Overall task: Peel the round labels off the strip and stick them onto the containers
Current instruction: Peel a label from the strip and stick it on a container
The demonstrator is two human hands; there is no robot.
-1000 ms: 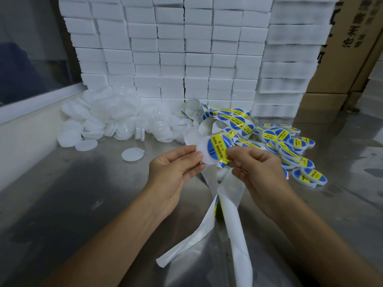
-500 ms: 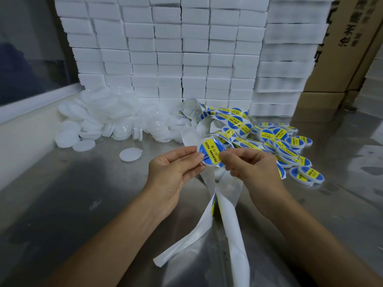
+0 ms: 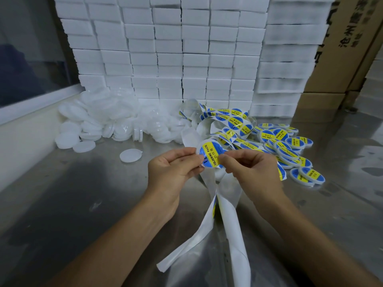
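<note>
— What's different from a second ago?

— Back then the label (image 3: 211, 154) sat only half across the container (image 3: 204, 151) in our hands, with white plastic bare on its left side. Now the blue-and-yellow round covers the whole face, so we judge this one stuck or nearly so.

— And the hands?

— Both are closed round that one piece. Our left hand (image 3: 173, 168) pinches its left rim between thumb and fingers; our right hand (image 3: 251, 169) has thumb and forefinger curled onto the right edge, apparently pressing the label down. It is held up above the middle of the worktop (image 3: 62, 204), not resting on it.

— The rest of the job?

— The strip (image 3: 230, 214) trails from under our hands towards the worktop's near edge, mostly bare backing there, while labels still on it coil at the back. Finished containers (image 3: 290, 150) lie heaped towards the right, blank ones (image 3: 103, 121) at the back left — plenty left, we reckon.
</note>
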